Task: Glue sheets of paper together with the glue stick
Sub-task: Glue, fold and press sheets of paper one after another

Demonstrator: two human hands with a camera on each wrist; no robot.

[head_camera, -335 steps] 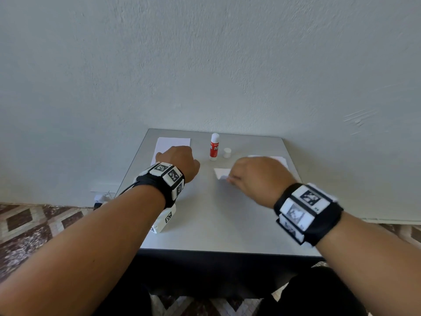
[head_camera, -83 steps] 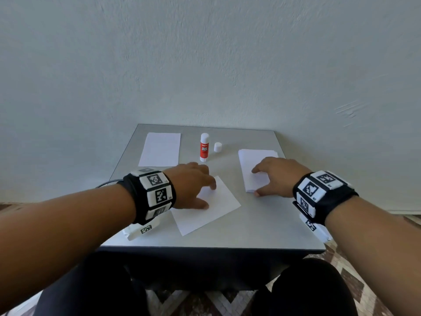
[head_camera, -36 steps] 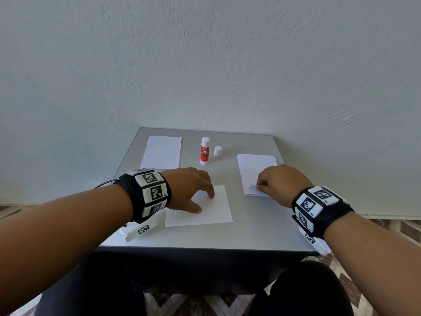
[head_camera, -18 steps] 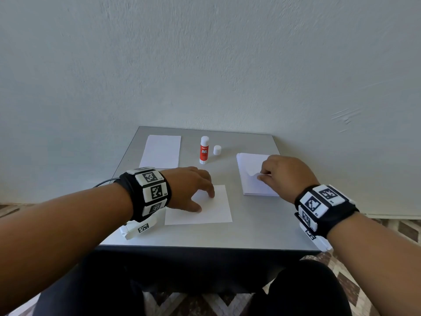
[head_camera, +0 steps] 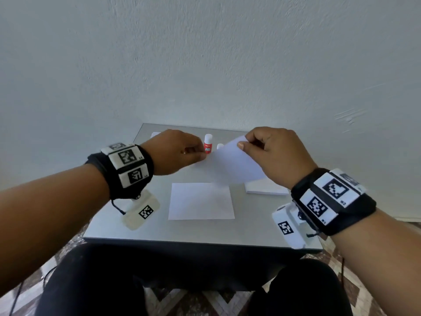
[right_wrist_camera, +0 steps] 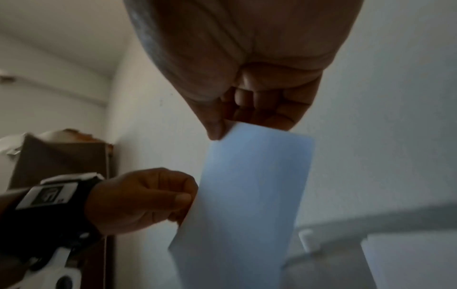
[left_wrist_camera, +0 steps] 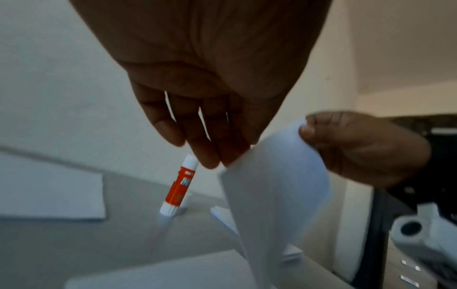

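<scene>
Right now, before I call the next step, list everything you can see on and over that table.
lifted sheet: one, white, in the air above the table, pinched by both hands
flat sheet: one, white, front centre of the table
paper stack: one, white, right side
far sheet: one, white, back left
glue stick: one, red and white, upright at the back, uncapped
cap: one, white, right of the glue stick
table: one, grey
left hand: pinches the lifted sheet's left corner
right hand: pinches its upper right corner
</scene>
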